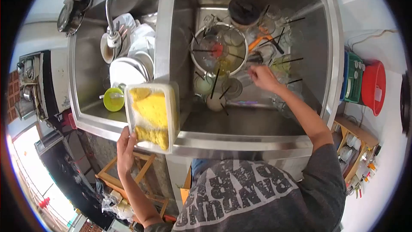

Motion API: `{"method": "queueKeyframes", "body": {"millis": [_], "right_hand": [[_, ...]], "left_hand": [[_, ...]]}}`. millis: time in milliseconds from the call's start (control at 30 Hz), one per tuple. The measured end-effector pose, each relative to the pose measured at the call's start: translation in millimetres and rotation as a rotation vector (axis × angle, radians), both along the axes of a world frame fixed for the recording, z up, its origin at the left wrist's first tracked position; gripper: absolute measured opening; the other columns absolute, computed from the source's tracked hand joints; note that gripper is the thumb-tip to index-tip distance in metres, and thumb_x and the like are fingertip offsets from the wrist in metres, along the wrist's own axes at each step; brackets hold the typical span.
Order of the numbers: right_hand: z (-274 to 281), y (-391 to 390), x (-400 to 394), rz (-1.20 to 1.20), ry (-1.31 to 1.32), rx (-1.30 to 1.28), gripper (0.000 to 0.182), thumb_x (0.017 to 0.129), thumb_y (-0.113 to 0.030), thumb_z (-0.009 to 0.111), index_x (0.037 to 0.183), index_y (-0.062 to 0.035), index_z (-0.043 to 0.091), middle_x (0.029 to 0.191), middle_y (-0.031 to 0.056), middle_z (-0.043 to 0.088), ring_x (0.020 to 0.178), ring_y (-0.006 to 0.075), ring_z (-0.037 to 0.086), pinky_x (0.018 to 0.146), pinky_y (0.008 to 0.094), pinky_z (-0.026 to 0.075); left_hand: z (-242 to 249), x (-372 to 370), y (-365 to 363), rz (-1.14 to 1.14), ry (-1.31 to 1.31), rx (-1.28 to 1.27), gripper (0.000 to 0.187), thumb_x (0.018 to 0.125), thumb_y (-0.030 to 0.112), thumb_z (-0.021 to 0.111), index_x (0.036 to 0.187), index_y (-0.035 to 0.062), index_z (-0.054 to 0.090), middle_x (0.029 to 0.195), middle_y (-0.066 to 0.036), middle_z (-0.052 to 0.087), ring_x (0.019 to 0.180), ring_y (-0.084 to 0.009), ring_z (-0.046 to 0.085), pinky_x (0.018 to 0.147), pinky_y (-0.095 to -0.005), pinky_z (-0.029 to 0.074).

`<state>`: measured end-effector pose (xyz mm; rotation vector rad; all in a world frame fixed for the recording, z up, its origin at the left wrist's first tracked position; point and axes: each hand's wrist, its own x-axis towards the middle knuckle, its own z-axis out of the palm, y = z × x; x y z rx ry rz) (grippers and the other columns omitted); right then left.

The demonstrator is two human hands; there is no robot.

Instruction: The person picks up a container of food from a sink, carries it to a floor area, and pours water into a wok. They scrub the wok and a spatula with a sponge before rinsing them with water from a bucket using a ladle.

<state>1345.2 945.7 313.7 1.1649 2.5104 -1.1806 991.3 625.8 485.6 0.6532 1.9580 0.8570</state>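
Observation:
My left hand (125,150) grips the near left corner of a clear plastic container (173,111), which rests on the divider and front rim between the two sink basins. Inside it lie a yellow sponge (153,111) and a crumpled yellow scrubber (152,137) amid suds. Over the right basin, my right hand (264,77) has its fingers curled together beside several glasses; whatever they hold, if anything, is hard to make out. Close by is a round metal-rimmed bowl (246,45) with glasses and a red item in it. An orange-handled tool (256,42) lies just beyond the hand.
White plates (126,72) and a green cup (113,99) fill part of the left basin, under a hanging faucet (113,38). Black straws stick out among the glasses. A dark round pot (244,10) stands at the back. Red (372,88) and green tubs (354,77) sit right of the sink.

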Motion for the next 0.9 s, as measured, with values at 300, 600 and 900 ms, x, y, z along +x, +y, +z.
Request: {"method": "queueKeyframes", "body": {"millis": [300, 600, 900], "right_hand": [[51.5, -8.6, -20.4, -0.174, 0.17, -0.069, 0.017, 0.086, -0.015, 0.059, 0.101, -0.0054, 0.059, 0.079, 0.0061, 0.061, 0.063, 0.0107, 0.055, 0.053, 0.0271, 0.043], [128.7, -96.5, -71.4, -0.291, 0.479, -0.841, 0.033, 0.091, -0.033, 0.052, 0.107, -0.0041, 0.056, 0.099, 0.0063, 0.058, 0.077, 0.0128, 0.061, 0.062, 0.0242, 0.05], [149.1, -154.1, -138.6, 0.035, 0.366, -0.568, 0.045, 0.086, -0.044, 0.059, 0.089, -0.0006, 0.047, 0.077, 0.0121, 0.06, 0.058, 0.0202, 0.063, 0.051, 0.0329, 0.048]], "left_hand": [[-1.3, -9.3, -7.8, -0.052, -0.209, -0.028, 0.031, 0.093, 0.014, 0.05, 0.121, -0.0007, 0.053, 0.104, -0.003, 0.061, 0.094, -0.0077, 0.053, 0.082, -0.0249, 0.044], [-16.7, 0.5, -22.2, 0.054, -0.165, 0.048, 0.031, 0.091, 0.016, 0.052, 0.114, -0.0037, 0.057, 0.095, -0.002, 0.062, 0.088, -0.0082, 0.053, 0.08, -0.0242, 0.042], [-28.0, 12.1, -27.0, 0.15, -0.285, 0.221, 0.028, 0.088, 0.013, 0.056, 0.113, -0.0002, 0.059, 0.103, -0.005, 0.061, 0.088, -0.0116, 0.058, 0.08, -0.0269, 0.048]]}}
